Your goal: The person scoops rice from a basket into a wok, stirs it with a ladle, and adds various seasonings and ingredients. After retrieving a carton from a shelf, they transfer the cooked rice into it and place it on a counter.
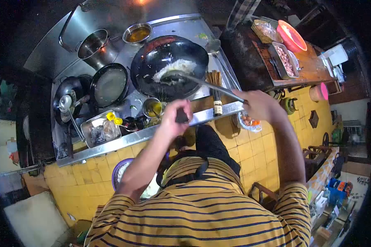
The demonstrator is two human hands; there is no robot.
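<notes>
My right hand is closed round the long handle of a metal ladle. The ladle's head rests in a large black wok, against pale, rice-like food. Close to the stove's front edge, my left hand grips a dark handle that points towards me. It appears to be the wok's handle, though its join to the wok is hidden. Just left of that hand stands a metal cup of yellowish liquid.
Left of the wok sit a dark pan, a steel pot and a tray of bags. Behind it is a bowl of amber liquid. A stick brush lies at right. A wooden table holds a meat tray.
</notes>
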